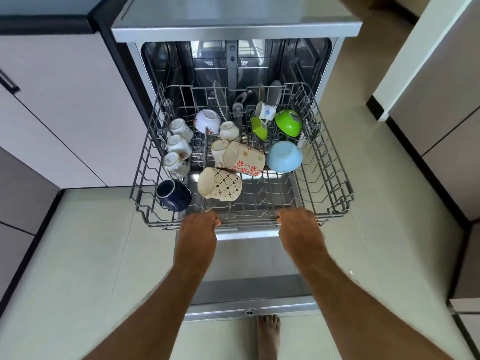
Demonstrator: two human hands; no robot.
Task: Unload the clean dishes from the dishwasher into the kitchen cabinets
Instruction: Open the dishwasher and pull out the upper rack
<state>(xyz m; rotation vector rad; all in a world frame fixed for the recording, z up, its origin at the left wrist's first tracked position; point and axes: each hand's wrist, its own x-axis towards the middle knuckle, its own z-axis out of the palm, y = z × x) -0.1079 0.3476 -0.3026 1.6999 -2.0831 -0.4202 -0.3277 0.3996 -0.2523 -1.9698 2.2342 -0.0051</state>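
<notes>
The dishwasher stands open with its upper wire rack pulled out over the lowered door. My left hand and my right hand both grip the rack's front rail. The rack holds several upturned pieces: a dark blue mug, a cream patterned mug, a red-flowered mug, small white cups, a white floral bowl, a light blue bowl, a green bowl and a green cup.
Pale cabinet fronts flank the dishwasher on the left, with a dark handle. More cabinets stand on the right. The floor is light tile. My bare foot is below the door's edge.
</notes>
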